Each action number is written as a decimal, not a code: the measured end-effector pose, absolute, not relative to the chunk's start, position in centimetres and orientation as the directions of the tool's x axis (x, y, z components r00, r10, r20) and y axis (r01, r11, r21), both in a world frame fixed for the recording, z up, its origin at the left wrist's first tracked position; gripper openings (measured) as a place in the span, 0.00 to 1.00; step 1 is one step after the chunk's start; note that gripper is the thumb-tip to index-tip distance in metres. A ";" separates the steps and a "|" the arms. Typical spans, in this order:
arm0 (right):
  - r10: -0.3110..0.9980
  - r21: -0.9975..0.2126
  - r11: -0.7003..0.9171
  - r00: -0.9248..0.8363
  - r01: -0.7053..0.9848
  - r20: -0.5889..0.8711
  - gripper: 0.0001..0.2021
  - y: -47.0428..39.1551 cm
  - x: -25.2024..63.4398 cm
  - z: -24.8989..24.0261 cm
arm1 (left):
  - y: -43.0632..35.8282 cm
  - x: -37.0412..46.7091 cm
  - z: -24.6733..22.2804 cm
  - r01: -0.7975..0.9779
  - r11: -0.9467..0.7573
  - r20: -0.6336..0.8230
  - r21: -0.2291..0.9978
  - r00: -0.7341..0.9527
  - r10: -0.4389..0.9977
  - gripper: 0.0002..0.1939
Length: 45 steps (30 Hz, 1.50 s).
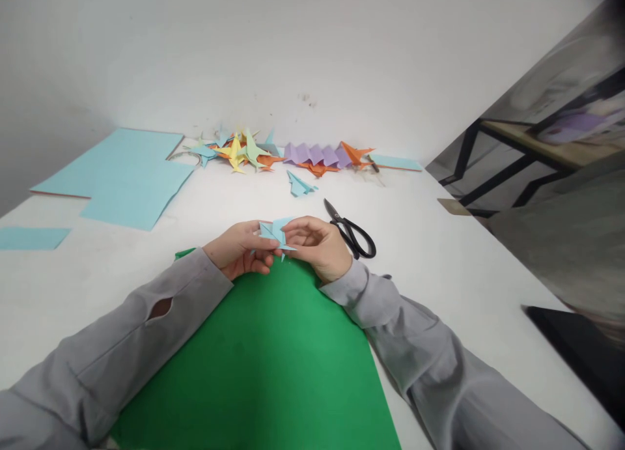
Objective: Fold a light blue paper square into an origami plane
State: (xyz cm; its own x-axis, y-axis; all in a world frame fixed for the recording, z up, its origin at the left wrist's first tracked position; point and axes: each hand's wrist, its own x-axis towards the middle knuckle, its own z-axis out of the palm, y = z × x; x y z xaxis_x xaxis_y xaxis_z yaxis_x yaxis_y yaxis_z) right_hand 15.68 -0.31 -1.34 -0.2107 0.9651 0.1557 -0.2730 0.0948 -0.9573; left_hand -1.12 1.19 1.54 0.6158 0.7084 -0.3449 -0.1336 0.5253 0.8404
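Observation:
Between both hands is a small folded piece of light blue paper [277, 231] with pointed corners, held above the far end of a large green sheet [263, 352]. My left hand [244, 247] pinches its left side between thumb and fingers. On the other side, my right hand [315, 245] grips the right part, its fingertips curled around the fold. Some of the paper is hidden behind the fingers. Black-handled scissors [359, 238] lie just right of my right hand, blades pointing away. Beyond the hands rests another folded light blue paper figure [299, 185].
Along the wall lie yellow, green, blue and orange folded figures [239, 152], a purple pleated paper strip [315, 155] and an orange figure [355, 154]. Light blue sheets [131, 176] cover the back left. A smaller blue piece [34, 238] sits at left, a black flat object [576, 352] at right.

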 end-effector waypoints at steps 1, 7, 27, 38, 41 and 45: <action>0.963 -0.957 0.118 -0.206 -0.263 0.176 0.17 -0.3 15.7 -1.3 | 1.1 -1.0 1.5 -0.143 0.505 -0.334 0.851 0.595 0.732 0.10; 0.957 -0.977 0.160 -0.221 -0.140 0.189 0.12 -0.5 15.7 -1.1 | 1.0 -0.7 1.4 -0.165 0.452 -0.310 0.877 0.525 0.793 0.13; 0.939 -0.954 0.299 -0.169 -0.024 0.299 0.05 -0.5 15.5 -0.8 | 1.0 -0.5 1.4 -0.215 0.385 -0.278 0.897 0.402 0.872 0.05; 0.991 -0.987 0.044 -0.118 -0.152 0.062 0.11 -0.4 15.4 -0.6 | 0.7 0.0 1.0 -0.207 0.260 -0.178 0.943 0.348 0.920 0.13; 0.990 -0.987 0.050 -0.122 -0.155 0.069 0.11 -0.3 15.4 -0.6 | 0.7 -0.1 1.0 -0.194 0.252 -0.185 0.948 0.308 0.933 0.24; 0.991 -0.988 0.050 -0.118 -0.146 0.068 0.11 0.0 15.4 -0.9 | 0.7 -0.1 1.0 -0.197 0.139 -0.080 0.971 0.282 0.956 0.41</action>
